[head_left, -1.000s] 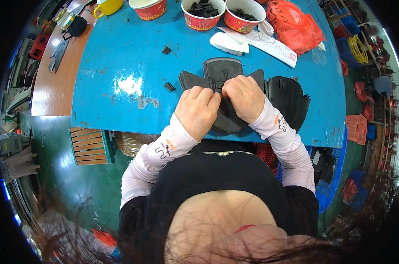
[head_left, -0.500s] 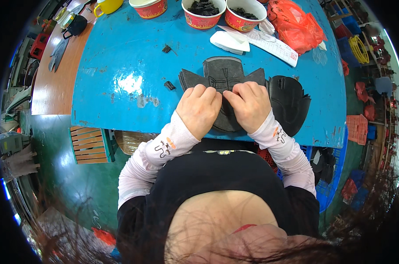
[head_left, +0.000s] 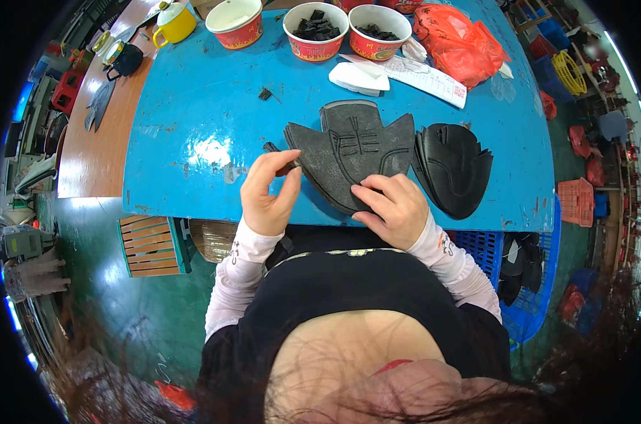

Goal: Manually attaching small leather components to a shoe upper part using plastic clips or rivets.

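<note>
In front of me on the blue table lies a stack of black, leather-like shoe-upper pieces (head_left: 348, 152) with notched tops and stitched lines. My right hand (head_left: 396, 208) grips its near right edge, fingers on top and thumb at the rim. Left of the stack, my left hand (head_left: 269, 194) pinches a small dark piece (head_left: 288, 168) between thumb and fingertips. Partly behind that hand shows a small black bundle (head_left: 269, 147). A second stack of black pieces (head_left: 454, 169), rounded at the near end, lies to the right.
Across the blue table (head_left: 186, 106) stand red-and-white paper tubs (head_left: 315, 42), two holding black scraps. White paper (head_left: 359, 79), a printed sheet (head_left: 426, 79) and a red plastic bag (head_left: 461, 46) lie nearby. Another scrap bundle (head_left: 264, 93) sits farther left. Scissors (head_left: 98, 106) rest on the wooden table.
My hands have parted: the left moved left and down off the stack, the right moved down to its near edge. More of the top piece shows.
</note>
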The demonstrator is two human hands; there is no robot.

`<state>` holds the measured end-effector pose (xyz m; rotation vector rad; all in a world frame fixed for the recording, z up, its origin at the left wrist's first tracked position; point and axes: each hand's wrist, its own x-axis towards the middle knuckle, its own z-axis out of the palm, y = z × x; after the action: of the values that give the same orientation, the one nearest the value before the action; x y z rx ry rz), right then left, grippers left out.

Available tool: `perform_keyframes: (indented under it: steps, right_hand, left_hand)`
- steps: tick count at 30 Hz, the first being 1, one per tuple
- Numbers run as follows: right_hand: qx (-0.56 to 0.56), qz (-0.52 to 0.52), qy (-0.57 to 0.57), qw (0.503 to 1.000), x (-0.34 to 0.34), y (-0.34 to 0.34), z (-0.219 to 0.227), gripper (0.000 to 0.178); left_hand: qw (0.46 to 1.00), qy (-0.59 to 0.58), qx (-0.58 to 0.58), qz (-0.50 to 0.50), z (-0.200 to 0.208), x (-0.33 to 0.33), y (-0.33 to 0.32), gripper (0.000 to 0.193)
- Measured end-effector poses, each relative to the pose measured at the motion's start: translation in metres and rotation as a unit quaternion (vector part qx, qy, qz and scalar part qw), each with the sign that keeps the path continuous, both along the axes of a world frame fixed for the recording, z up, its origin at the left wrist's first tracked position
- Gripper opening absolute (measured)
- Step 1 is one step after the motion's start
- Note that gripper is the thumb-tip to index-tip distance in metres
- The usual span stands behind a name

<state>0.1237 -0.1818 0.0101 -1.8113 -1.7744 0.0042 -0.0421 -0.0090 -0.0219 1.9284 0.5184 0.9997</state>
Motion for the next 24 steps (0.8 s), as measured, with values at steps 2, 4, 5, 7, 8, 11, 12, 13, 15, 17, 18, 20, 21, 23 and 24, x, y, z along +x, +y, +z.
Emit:
perform_keyframes:
  steps: [2, 4, 5, 7, 8, 11, 12, 13, 15, 17, 18, 20, 21, 23, 24]
  right_hand:
    - [-0.001, -0.002, 0.016, 1.000, 0.002, 0.000, -0.003, 0.036]
    - [0.003, -0.005, 0.027, 1.000, 0.000, 0.001, -0.003, 0.033]
    - [0.005, -0.001, 0.050, 0.999, 0.001, 0.003, -0.003, 0.029]
    - [0.006, -0.002, 0.078, 0.997, 0.009, 0.007, -0.003, 0.025]
    - [-0.032, 0.002, 0.149, 0.988, 0.016, 0.009, -0.001, 0.020]
    - [0.041, -0.100, 0.229, 0.967, 0.026, -0.001, -0.006, 0.014]
    - [0.147, -0.196, 0.235, 0.941, 0.028, -0.006, -0.007, 0.013]
    - [0.197, -0.282, 0.297, 0.891, 0.034, -0.013, -0.002, 0.014]
    - [0.288, -0.353, 0.399, 0.795, 0.058, -0.035, 0.001, 0.017]
    - [0.342, -0.311, 0.480, 0.745, 0.079, -0.064, -0.014, 0.021]
    - [0.343, -0.315, 0.478, 0.745, 0.079, -0.076, -0.024, 0.021]
    - [0.286, -0.369, 0.556, 0.688, 0.068, -0.099, -0.046, 0.024]
    - [0.258, -0.400, 0.592, 0.650, 0.059, -0.104, -0.054, 0.026]
    - [0.269, -0.432, 0.537, 0.673, 0.049, -0.122, -0.077, 0.024]
    - [0.284, -0.433, 0.495, 0.698, 0.046, -0.125, -0.080, 0.023]
  left_hand:
    - [0.999, -0.010, -0.046, -0.005, -0.002, -0.003, -0.004, 0.028]
    - [0.998, -0.033, -0.055, -0.021, -0.002, -0.009, -0.008, 0.028]
    - [0.998, -0.034, -0.051, -0.026, 0.000, -0.010, -0.009, 0.028]
    - [0.996, -0.044, -0.070, -0.032, 0.002, -0.009, -0.014, 0.029]
    - [0.995, -0.049, -0.079, -0.036, 0.004, -0.008, -0.015, 0.030]
    - [0.992, -0.040, -0.091, -0.083, 0.004, -0.002, -0.017, 0.028]
    - [0.991, -0.040, -0.091, -0.088, 0.004, -0.001, -0.019, 0.028]
    - [0.989, -0.049, -0.091, -0.107, 0.003, -0.001, -0.020, 0.027]
    - [0.985, -0.057, -0.085, -0.136, 0.003, 0.002, -0.022, 0.025]
    - [0.979, -0.064, -0.111, -0.159, 0.006, 0.007, -0.024, 0.025]
    - [0.975, -0.068, -0.133, -0.167, 0.007, 0.009, -0.025, 0.025]
    - [0.962, -0.078, -0.172, -0.195, -0.001, 0.011, -0.025, 0.028]
    - [0.932, -0.091, -0.283, -0.208, 0.002, 0.014, -0.028, 0.030]
    - [0.861, -0.124, -0.430, -0.243, 0.007, 0.024, -0.029, 0.034]
    - [0.863, -0.123, -0.431, -0.234, 0.010, 0.028, -0.029, 0.034]
